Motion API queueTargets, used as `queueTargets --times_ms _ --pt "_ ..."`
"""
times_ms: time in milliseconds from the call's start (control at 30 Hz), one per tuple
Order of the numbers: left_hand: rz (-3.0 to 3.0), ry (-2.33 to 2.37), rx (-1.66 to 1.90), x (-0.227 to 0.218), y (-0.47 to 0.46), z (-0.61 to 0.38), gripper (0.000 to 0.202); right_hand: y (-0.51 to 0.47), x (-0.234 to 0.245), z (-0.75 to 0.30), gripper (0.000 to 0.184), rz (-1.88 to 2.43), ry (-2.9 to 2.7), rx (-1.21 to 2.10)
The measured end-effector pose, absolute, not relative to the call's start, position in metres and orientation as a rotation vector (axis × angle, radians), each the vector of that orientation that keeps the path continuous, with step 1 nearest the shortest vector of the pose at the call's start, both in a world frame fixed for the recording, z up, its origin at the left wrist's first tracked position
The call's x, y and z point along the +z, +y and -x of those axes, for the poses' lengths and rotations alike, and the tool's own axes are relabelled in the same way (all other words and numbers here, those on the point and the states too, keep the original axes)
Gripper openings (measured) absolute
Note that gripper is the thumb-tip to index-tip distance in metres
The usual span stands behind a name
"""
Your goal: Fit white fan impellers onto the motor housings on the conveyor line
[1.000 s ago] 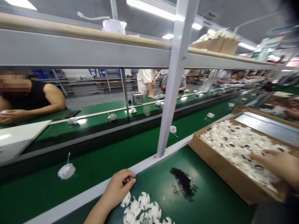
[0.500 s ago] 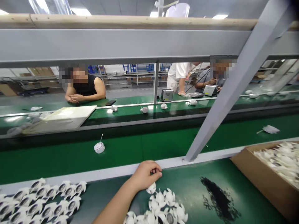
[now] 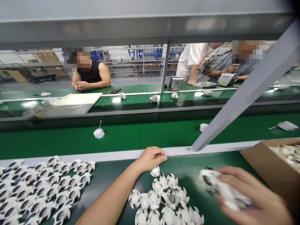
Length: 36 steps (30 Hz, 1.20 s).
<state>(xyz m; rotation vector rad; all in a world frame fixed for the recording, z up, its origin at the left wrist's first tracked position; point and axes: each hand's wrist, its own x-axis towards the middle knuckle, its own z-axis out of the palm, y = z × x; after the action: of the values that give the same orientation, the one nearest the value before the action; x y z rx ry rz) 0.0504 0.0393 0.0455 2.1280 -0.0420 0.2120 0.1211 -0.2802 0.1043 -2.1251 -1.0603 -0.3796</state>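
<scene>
My left hand (image 3: 153, 158) rests at the white ledge with its fingers curled in and nothing visible in them. Just below it lies a single white fan impeller (image 3: 155, 171), close to the hand. My right hand (image 3: 252, 195), smeared by motion, grips several white fan impellers (image 3: 228, 190) above the bench at the right. Between my arms is a loose pile of impellers (image 3: 168, 200), mostly domed side up. At the left, rows of impellers (image 3: 42, 187) lie with their dark round centres facing up. Small black pieces (image 3: 209, 191) show partly beneath my right hand's load.
A cardboard box (image 3: 269, 168) of impellers stands at the right. A slanted grey post (image 3: 234, 103) rises from the ledge. Beyond runs a green conveyor (image 3: 126, 137) carrying a white round part (image 3: 98, 133). Several people sit or stand across the line.
My right hand has come into view at the right with impellers in it, over the black pieces. The view has tilted down; my left hand keeps its place at the ledge.
</scene>
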Motion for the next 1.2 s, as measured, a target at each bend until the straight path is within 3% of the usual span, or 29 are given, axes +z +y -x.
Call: queueTargets --times_ms 100,333,533,633,700,833,933,1200 --pt "-2.107 -0.040 0.203 0.045 0.040 -0.051 0.023 -0.233 0.097 -0.097 0.033 2.020 -1.372 -0.116" --pt "-2.062 -0.075 0.189 0.049 0.043 -0.052 0.033 -0.174 0.085 -0.069 0.035 1.999 -1.644 0.072" --pt "-2.038 -0.076 0.176 0.047 0.043 -0.054 0.036 -0.188 0.095 -0.063 0.079 1.914 -1.697 0.439" --pt "-2.029 -0.078 0.112 0.047 0.045 -0.054 0.032 -0.204 0.100 -0.064 0.085 1.843 -1.621 0.542" --pt "-2.017 -0.127 0.045 0.050 0.049 -0.052 0.029 -0.216 0.100 -0.069 0.078 1.811 -1.511 0.512" --pt "-2.061 -0.408 -0.132 0.062 0.061 -0.051 0.038 -0.248 0.096 -0.092 0.036 1.941 -1.229 0.209" --pt "-2.170 -0.506 -0.207 0.068 0.063 -0.050 0.046 -0.277 0.091 -0.112 0.016 2.129 -1.036 -0.030" --pt "-2.306 -0.518 -0.253 0.072 0.050 -0.050 0.026 -0.320 0.058 -0.122 0.010 2.417 -1.005 -0.158"
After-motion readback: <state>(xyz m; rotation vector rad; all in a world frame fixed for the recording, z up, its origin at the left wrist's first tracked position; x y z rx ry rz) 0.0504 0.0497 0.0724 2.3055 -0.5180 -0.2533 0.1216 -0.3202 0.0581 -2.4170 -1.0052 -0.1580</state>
